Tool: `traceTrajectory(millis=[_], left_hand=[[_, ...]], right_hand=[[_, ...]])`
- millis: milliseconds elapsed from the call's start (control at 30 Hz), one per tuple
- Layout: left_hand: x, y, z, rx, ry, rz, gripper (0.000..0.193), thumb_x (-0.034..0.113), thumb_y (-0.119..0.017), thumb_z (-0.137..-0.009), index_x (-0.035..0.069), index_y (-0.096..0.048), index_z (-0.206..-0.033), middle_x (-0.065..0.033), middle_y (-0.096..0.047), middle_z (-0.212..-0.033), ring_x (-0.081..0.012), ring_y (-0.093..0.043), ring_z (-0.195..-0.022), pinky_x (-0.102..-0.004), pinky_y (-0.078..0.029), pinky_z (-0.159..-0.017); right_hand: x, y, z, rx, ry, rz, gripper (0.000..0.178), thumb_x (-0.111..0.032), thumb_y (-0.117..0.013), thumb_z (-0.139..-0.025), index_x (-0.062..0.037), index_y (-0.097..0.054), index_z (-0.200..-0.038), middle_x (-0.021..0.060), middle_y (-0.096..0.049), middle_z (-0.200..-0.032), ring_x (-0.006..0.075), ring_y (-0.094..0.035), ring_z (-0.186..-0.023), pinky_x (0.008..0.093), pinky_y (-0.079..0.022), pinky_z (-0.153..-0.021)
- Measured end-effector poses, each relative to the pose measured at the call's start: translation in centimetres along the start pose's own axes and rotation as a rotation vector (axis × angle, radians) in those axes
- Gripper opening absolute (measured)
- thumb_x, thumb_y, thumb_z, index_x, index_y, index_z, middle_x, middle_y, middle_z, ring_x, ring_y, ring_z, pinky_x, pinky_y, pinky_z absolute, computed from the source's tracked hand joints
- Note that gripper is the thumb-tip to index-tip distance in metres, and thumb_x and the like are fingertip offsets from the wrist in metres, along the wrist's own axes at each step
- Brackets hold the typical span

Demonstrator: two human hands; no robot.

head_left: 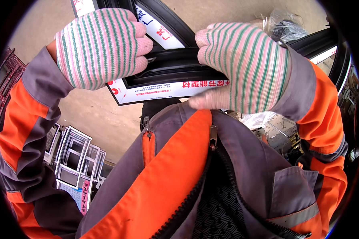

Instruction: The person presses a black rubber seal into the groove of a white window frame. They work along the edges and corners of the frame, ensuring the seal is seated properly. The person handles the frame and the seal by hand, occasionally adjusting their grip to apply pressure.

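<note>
My left hand, in a pink and green striped glove, is closed at the corner of a black window frame. Its fingers curl in at the frame's inner edge; the thumb is hidden. Across the same bar, my right hand in a matching glove bends its fingers over the black profile, with the thumb stretched out low on the near side. Dark strip-like edges run along the bar between both hands; whether one is a loose seal I cannot tell. White protective film with red and blue print covers the bar's near face.
Another filmed black bar slants away at the top. More black frame extends right, beside clear plastic wrapping. Silver metal frames stand on the floor at lower left, reddish racks at the far left. Scraps lie at right.
</note>
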State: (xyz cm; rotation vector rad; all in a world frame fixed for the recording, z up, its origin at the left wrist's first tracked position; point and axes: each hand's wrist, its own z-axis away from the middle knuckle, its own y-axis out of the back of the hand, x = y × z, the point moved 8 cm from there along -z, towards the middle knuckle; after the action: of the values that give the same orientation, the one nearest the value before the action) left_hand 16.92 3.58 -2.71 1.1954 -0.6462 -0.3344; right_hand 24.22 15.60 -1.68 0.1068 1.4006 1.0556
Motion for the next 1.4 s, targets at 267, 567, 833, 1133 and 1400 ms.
traceTrajectory(millis=[267,567,833,1133,1400], left_hand=[[-0.3,0.7,0.0,0.080,-0.024,0.075,0.011,0.016,-0.066,-0.083,0.012,-0.068,-0.093,-0.0034,-0.062,-0.094,-0.0237,-0.066,-0.096,-0.0386,-0.056,-0.094],[0.2,0.8,-0.1,0.022,0.153,0.050,0.016,0.011,-0.068,-0.082,0.011,-0.070,-0.098,-0.0045,-0.067,-0.102,-0.0260,-0.067,-0.110,-0.0445,-0.047,-0.117],[3.8,4.5,-0.1,0.022,0.526,0.312,0.079,0.037,-0.093,-0.067,0.003,-0.068,-0.134,-0.0161,-0.071,-0.122,-0.0321,-0.067,-0.122,-0.0479,-0.041,-0.122],[4.4,1.3,-2.8,0.321,0.921,0.244,0.057,0.039,-0.090,-0.072,0.003,-0.071,-0.112,-0.0141,-0.072,-0.105,-0.0323,-0.071,-0.105,-0.0512,-0.045,-0.116],[3.7,0.7,-2.8,0.372,0.910,0.212,0.052,0.038,-0.088,-0.068,0.005,-0.072,-0.105,-0.0127,-0.072,-0.099,-0.0317,-0.071,-0.099,-0.0480,-0.049,-0.112]], right_hand=[[-1.8,-0.8,0.0,-0.021,-0.027,0.208,0.034,-0.039,-0.076,-0.088,-0.0076,-0.070,-0.101,0.0143,-0.066,-0.092,0.0377,-0.069,-0.088,0.0459,-0.056,-0.079],[-0.8,-2.3,0.6,0.081,-0.048,0.243,0.047,-0.039,-0.091,-0.068,-0.0019,-0.071,-0.089,0.0148,-0.063,-0.099,0.0331,-0.065,-0.096,0.0446,-0.056,-0.085],[-1.4,-2.1,0.7,0.092,0.001,0.259,0.046,-0.038,-0.090,-0.067,-0.0026,-0.072,-0.090,0.0142,-0.065,-0.098,0.0327,-0.066,-0.097,0.0451,-0.056,-0.085],[-1.0,-1.9,1.0,0.139,-0.013,0.211,0.048,-0.036,-0.090,-0.065,-0.0006,-0.073,-0.091,0.0155,-0.066,-0.095,0.0342,-0.068,-0.095,0.0451,-0.056,-0.086],[-0.8,-2.2,0.9,0.166,-0.025,0.264,0.045,-0.039,-0.087,-0.069,-0.0009,-0.073,-0.089,0.0164,-0.066,-0.091,0.0343,-0.069,-0.091,0.0446,-0.057,-0.082]])
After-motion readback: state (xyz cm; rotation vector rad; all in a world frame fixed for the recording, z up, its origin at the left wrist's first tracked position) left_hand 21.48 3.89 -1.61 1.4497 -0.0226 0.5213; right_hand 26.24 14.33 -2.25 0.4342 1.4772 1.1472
